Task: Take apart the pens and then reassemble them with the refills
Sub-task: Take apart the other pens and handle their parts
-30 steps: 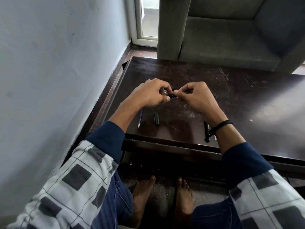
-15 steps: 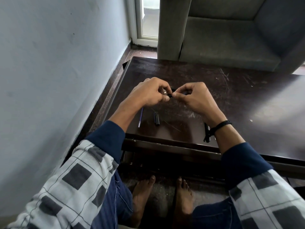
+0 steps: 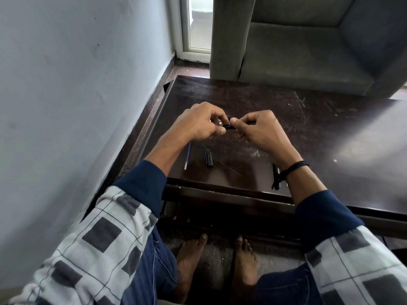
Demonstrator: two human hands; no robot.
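Above the dark wooden table (image 3: 319,137), my left hand (image 3: 198,124) and my right hand (image 3: 262,128) meet, and both pinch a small dark pen part (image 3: 229,127) between fingertips and thumbs. Most of that part is hidden by my fingers. On the table below my left hand lies a thin blue refill (image 3: 187,155). Beside the refill lies a short black pen piece (image 3: 209,158). Another black pen (image 3: 275,176) lies under my right wrist, partly covered by it.
A pale wall (image 3: 77,84) runs close along the table's left side. A grey sofa (image 3: 308,51) stands behind the far edge. My knees and bare feet (image 3: 215,260) are below the near edge.
Both hands have stayed together over the table. My fingers shifted slightly on the small pen part; the pieces on the table have not moved.
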